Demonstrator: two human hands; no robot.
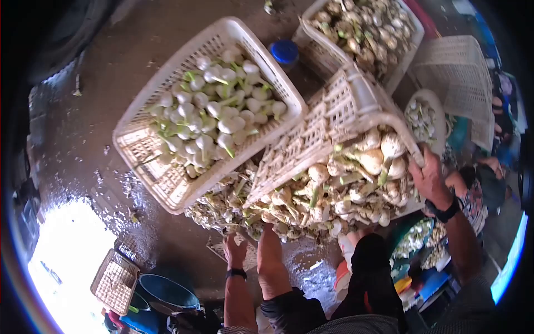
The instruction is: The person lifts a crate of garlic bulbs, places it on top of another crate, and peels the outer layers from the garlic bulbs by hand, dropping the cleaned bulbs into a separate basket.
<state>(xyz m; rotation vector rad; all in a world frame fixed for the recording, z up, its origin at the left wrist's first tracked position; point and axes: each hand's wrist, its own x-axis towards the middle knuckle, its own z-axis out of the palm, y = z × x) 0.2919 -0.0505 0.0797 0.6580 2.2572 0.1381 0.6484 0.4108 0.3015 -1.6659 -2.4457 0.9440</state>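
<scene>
My right hand (430,181), with a dark band at the wrist, is closed round the end rim of a tilted, dirt-stained white plastic crate (334,108). Garlic bulbs with stems and roots (350,195) fill its open side and spread below it. My left hand (235,251), also wearing a wristband, reaches up to the lower left edge of the garlic heap, beside my knee. Its fingertips are hidden there, so their hold cannot be made out. Left of the tilted crate is another white crate (167,72) holding cleaner, trimmed garlic bulbs (214,111).
At the top right is a crate of unclean garlic (367,33), near a blue lid (284,52). An upright crate (453,61) and other people (478,189) are on the right. A small crate (115,281) and blue tub (169,290) stand lower left. The floor (83,150) looks wet.
</scene>
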